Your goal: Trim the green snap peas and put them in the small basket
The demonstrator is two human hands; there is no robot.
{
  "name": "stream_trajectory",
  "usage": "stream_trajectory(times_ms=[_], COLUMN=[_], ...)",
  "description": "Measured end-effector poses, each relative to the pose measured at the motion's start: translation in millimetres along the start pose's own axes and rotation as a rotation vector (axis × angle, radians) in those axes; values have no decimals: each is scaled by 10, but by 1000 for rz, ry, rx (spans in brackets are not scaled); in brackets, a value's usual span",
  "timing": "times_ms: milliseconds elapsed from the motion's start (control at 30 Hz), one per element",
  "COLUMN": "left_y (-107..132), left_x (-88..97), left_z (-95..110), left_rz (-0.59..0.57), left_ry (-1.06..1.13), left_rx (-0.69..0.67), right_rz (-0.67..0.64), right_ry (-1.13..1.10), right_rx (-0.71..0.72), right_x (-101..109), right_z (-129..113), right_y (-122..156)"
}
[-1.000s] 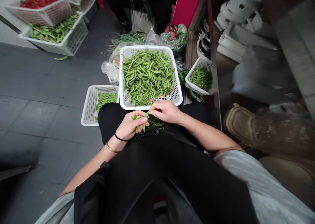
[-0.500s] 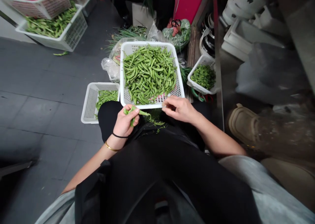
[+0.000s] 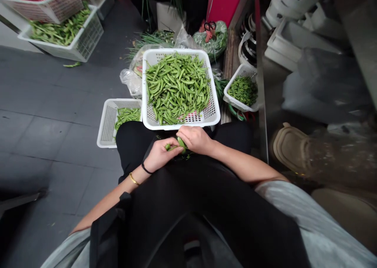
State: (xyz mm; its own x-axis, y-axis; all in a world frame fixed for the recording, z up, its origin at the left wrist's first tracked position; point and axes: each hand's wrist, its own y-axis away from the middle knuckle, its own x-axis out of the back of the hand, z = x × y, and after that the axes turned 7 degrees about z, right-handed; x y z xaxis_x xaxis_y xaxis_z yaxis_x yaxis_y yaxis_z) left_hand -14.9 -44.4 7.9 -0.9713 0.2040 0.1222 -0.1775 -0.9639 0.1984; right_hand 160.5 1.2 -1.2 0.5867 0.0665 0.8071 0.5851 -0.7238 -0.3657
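Green snap pea pod [image 3: 180,143] pinched between both hands.
Left hand [image 3: 161,155] and right hand [image 3: 194,139] each grip it tightly, just below the white plastic basket [image 3: 203,125] of pods.

Wearing plain matte black apron [image 3: 206,209] down my front, over pale grey top [image 3: 303,213] with loose sleeves. Black trousers [image 3: 235,136] over both knees. Left hand [image 3: 162,155] and right hand [image 3: 196,139] bare, forearms bare too. Thin gold bangle [image 3: 134,178] and thin black elastic band [image 3: 146,169] around my left wrist [image 3: 140,174], band sitting nearer hand.
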Motion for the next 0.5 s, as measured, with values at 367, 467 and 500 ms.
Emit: stream_trajectory(times_ms=[367,467,500], left_y=[-157,-215,-235], left_x=[241,374,413], left_z=[-193,-195,-193], left_rz=[266,187,117], left_ry=[584,779,820], left_rx=[63,73,86], right_rz=[-209,-538,-676], right_ry=[-126,-320,-395], right_rx=[-98,-139,-145], right_x=[358,635,722], right_z=[216,430,503], right_y=[61,-8,-47])
